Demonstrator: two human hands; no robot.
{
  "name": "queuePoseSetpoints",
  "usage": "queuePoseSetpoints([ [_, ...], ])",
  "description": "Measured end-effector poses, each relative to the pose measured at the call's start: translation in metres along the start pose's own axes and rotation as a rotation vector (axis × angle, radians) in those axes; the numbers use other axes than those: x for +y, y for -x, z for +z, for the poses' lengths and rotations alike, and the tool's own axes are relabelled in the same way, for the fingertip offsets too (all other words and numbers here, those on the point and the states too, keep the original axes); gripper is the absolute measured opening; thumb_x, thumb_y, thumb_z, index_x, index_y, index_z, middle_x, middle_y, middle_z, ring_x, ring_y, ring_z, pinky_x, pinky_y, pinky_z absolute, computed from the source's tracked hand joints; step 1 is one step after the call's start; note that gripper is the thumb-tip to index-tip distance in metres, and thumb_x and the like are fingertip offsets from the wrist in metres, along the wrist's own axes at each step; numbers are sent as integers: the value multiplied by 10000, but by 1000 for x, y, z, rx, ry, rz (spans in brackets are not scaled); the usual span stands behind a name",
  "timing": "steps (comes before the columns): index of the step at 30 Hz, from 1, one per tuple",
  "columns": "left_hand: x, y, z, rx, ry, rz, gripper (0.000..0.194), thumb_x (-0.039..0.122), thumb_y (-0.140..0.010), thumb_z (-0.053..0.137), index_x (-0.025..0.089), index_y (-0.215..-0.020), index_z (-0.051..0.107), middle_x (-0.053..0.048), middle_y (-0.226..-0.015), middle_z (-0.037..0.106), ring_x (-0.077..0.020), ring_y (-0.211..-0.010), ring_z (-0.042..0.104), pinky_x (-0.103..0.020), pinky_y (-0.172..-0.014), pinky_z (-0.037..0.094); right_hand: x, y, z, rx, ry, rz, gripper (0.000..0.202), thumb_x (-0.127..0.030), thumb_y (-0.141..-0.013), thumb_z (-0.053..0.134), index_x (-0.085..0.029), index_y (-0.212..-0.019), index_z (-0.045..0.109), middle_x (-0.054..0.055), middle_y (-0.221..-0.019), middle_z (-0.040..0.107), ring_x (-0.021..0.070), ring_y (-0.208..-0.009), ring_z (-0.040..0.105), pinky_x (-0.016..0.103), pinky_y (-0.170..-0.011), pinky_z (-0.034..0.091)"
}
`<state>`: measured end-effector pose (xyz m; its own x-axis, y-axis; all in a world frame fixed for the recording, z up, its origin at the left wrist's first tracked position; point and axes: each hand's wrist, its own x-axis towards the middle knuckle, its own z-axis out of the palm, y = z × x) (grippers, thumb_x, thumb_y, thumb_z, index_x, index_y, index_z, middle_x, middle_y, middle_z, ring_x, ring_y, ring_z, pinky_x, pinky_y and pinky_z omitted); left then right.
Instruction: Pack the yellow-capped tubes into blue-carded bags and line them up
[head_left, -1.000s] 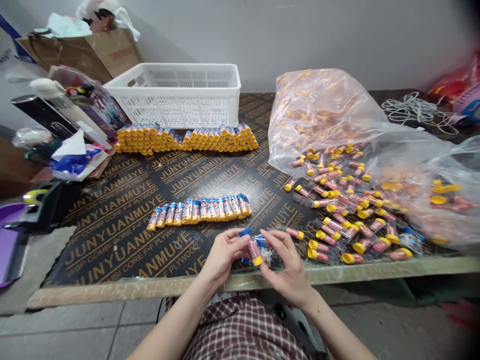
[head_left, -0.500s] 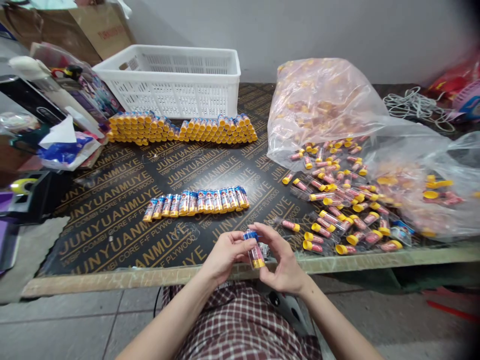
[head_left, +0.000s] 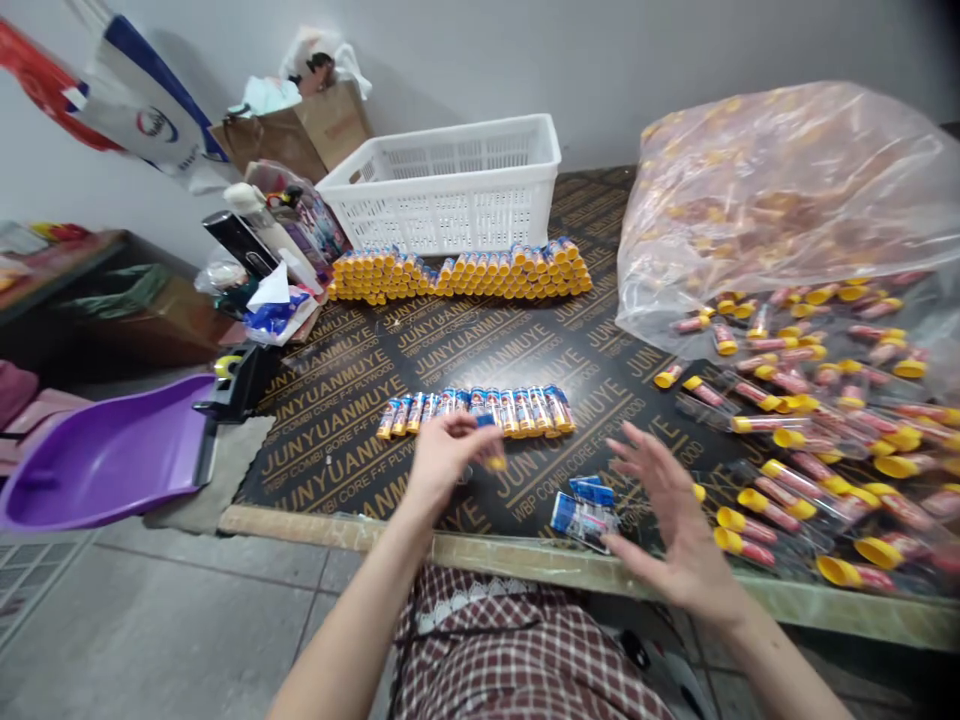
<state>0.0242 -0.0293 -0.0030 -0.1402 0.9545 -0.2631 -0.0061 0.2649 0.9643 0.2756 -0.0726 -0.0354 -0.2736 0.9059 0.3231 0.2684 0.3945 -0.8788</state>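
Note:
My left hand (head_left: 444, 455) pinches a small tube (head_left: 489, 440) with a blue top and yellow base, just in front of a row of similar tubes (head_left: 525, 410) lying side by side. My right hand (head_left: 675, 520) hangs with fingers spread and nothing in it, beside a few blue-and-clear wrappers (head_left: 585, 512) near the table's front edge. To its right lies a loose heap of clear tubes with pink contents and yellow ends (head_left: 814, 470). Stacked tubes (head_left: 461, 275) with yellow ends facing me line the front of a white basket (head_left: 450, 205).
A big translucent bag (head_left: 757, 200) holding more yellow-ended tubes stands at the back right. Bottles, a tissue pack (head_left: 276, 312) and a paper bag (head_left: 322, 125) crowd the back left. A purple dustpan (head_left: 120, 450) sits left of the dark table (head_left: 360, 350).
The view has swung left. My hands have parted; the left carried the tube toward the row, and the right let go of it and opened over the wrappers.

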Motion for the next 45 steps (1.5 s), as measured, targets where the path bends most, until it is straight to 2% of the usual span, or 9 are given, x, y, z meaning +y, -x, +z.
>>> queuePoseSetpoints([
  [3, 6, -37, -46, 353, -459, 148, 402, 427, -515, 791, 149, -764, 642, -1, -568, 615, -151, -526, 568, -261, -551, 430, 10, 0, -18, 133, 79, 90, 759, -285, -788, 646, -315, -1429, 239, 89, -1446, 339, 278, -1249, 447, 478, -1003, 430],
  [6, 1, -63, -70, 378, -816, 146, 383, 464, -544, 769, 151, -741, 669, -31, -597, 623, -182, -595, 583, -276, -590, 417, 14, 3, -29, 157, 172, 130, 693, -334, -797, 644, -316, -1402, 305, 82, -1415, 380, 265, -1226, 467, 419, -910, 507],
  [12, -1, -48, -46, 491, -904, 338, 441, 507, -733, 631, 108, -911, 688, -70, -725, 655, -191, -687, 577, -291, -673, 405, 29, 6, -54, 169, 590, 31, 467, -375, -843, 591, -248, -1280, 488, 95, -1306, 498, 270, -1187, 476, 460, -979, 420],
  [14, -7, -30, -21, 395, -852, 404, 346, 462, -778, 604, 136, -860, 686, -52, -758, 659, -164, -695, 570, -265, -674, 406, 41, 7, -63, 112, 741, 18, 422, -390, -836, 601, -210, -1214, 550, 103, -1168, 596, 275, -1058, 528, 466, -922, 430],
  [18, -35, 5, 40, -160, -824, 361, 218, 417, -741, 666, 200, -760, 675, -4, -734, 647, -143, -671, 574, -236, -632, 404, 58, 7, -69, -79, 911, 78, 341, -329, -835, 605, -175, -1139, 608, 99, -967, 673, 284, -891, 528, 447, -761, 424],
  [20, -49, 15, 60, -293, -887, 306, 238, 405, -693, 717, 211, -822, 666, -9, -801, 639, -161, -724, 584, -245, -637, 397, 59, 7, -67, -110, 923, 100, 281, -269, -859, 560, -173, -1116, 623, 101, -922, 677, 282, -863, 524, 429, -723, 403],
  [32, -59, 16, 67, -314, -879, 250, 83, 243, -729, 677, 199, -673, 634, -2, -739, 621, -163, -709, 571, -264, -644, 357, 44, 11, -48, 55, 627, 136, 264, -253, -920, 451, -192, -1146, 573, 81, -984, 561, 200, -884, 591, 346, -785, 482],
  [38, -61, 23, 68, -276, -850, 373, 82, 205, -761, 622, 207, -683, 649, -13, -729, 605, -168, -735, 560, -264, -655, 361, 30, 11, -36, 148, 420, 185, 216, -270, -865, 562, -195, -1068, 569, 64, -981, 606, 212, -904, 593, 348, -798, 480],
  [45, -55, 23, 66, -290, -296, 154, 111, 232, -703, 627, 183, -667, 534, 9, -670, 590, -134, -633, 543, -234, -608, 392, 2, 9, -23, 256, 271, 125, 51, -222, -848, 590, -199, -887, 615, 53, -910, 617, 189, -864, 590, 315, -745, 490],
])
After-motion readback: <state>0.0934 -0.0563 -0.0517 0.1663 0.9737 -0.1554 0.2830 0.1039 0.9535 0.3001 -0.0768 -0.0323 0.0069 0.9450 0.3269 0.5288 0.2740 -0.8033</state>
